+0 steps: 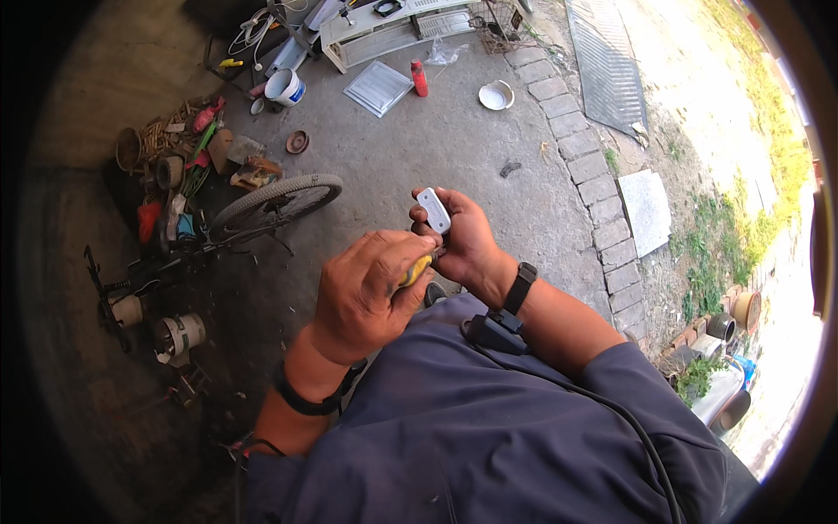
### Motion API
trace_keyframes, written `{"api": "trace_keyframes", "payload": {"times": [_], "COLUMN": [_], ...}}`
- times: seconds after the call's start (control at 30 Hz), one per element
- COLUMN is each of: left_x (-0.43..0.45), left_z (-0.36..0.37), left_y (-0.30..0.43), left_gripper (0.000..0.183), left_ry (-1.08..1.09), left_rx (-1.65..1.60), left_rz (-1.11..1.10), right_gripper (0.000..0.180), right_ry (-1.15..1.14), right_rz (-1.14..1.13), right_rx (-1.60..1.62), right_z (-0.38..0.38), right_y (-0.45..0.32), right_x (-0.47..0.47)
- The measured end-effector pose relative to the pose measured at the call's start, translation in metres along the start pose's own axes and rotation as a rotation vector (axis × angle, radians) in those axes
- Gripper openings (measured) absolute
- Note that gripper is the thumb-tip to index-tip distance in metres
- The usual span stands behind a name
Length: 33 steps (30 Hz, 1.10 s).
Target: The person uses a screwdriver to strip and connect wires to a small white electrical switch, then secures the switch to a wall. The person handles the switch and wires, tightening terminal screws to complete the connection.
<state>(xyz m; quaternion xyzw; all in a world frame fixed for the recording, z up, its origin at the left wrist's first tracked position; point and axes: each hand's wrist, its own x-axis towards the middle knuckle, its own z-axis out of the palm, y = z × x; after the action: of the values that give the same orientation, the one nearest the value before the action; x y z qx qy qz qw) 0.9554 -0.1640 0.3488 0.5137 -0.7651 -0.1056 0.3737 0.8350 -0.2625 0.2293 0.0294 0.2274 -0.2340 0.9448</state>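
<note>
My left hand [366, 295] is closed around the yellow-and-grey handle of a tool, likely a screwdriver [415, 270]. Its tip is hidden between my hands. Just beyond it, my right hand [466, 236] grips a small white oblong plastic piece [435, 211] with rounded corners and a small dark hole near each end. The fingers of my right hand hold the piece along its sides, palm turned up. Both hands meet in front of my dark blue shirt [497, 419], above the concrete floor.
A bicycle [275, 206] lies at the left beside piled odds and ends. Further off are a white bucket [285, 88], a flat white panel [378, 89], a red bottle [419, 78] and a white bowl [496, 95]. A brick edging [597, 190] runs along the right.
</note>
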Motion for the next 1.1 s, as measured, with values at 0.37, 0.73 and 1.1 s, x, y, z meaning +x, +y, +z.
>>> {"api": "trace_keyframes", "payload": {"times": [0.37,0.73,1.1], "left_x": [-0.009,-0.005,0.003], "left_z": [-0.003,-0.006,0.03], "left_y": [0.0,-0.028,-0.049], "left_gripper": [0.043,0.015,0.031], "left_ry": [0.086,0.07,0.167], "left_rx": [-0.113,0.014,-0.812], "left_rz": [-0.055,-0.577,-1.261], "right_gripper": [0.026,0.035,0.03], "right_ry": [-0.063,-0.229,-0.139], "right_rz": [0.03,0.098,-0.14], "right_rx": [0.031,-0.084,-0.375], "right_z": [-0.008,0.001,0.02], "right_y": [-0.007,-0.01,-0.01], "right_x": [0.003,-0.004,-0.006]}}
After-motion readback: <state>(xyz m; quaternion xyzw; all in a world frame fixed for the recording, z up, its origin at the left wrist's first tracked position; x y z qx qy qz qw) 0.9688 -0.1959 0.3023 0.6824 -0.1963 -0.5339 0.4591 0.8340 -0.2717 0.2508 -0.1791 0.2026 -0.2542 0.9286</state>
